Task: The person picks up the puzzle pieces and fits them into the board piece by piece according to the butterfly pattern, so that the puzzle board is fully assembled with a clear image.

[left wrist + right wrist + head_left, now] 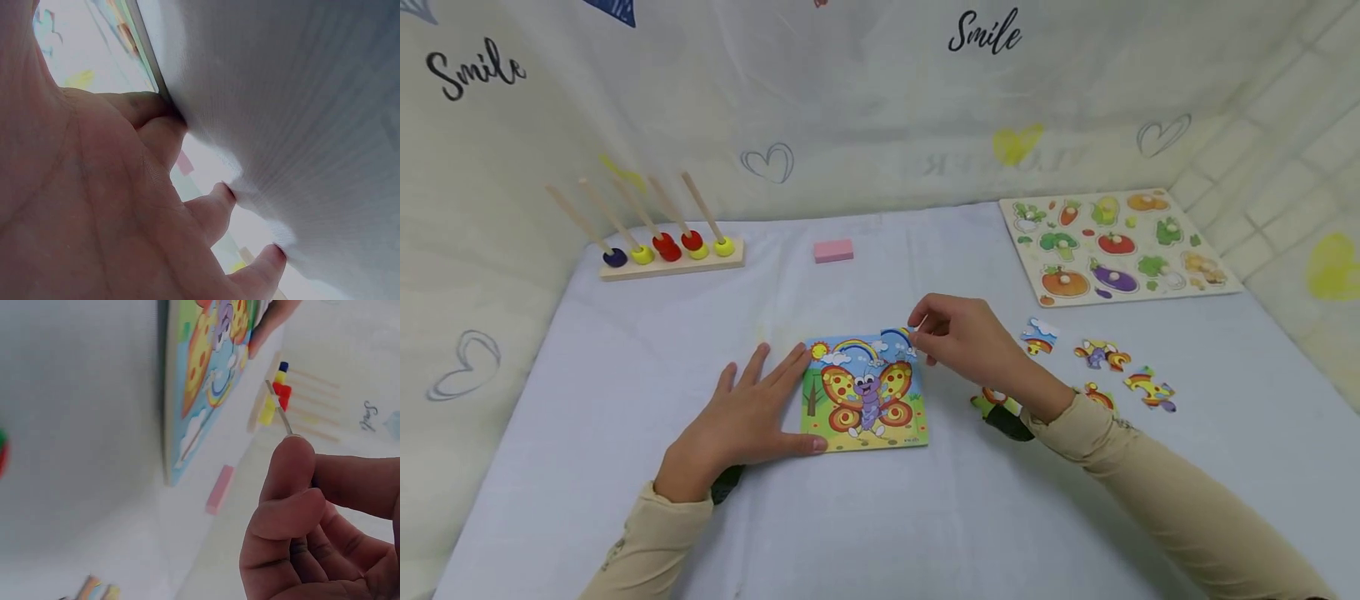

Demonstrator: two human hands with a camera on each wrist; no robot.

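Between the wide-spread left hand [748, 417] and the right hand [966, 342], a square, colourful butterfly-printed board [867, 400] seems braced against sliding by the former, while the latter pinches a thin, blue, rainbow-printed puzzle piece [896, 338] by its edge, apparently to leave its print visible.

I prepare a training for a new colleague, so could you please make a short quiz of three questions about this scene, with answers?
1. Which hand pinches a puzzle piece?
2. True or false: the pink block lies apart from the puzzle board.
3. How many wooden pegs does the bead stand have?

Key:
1. The right hand.
2. True.
3. Five.
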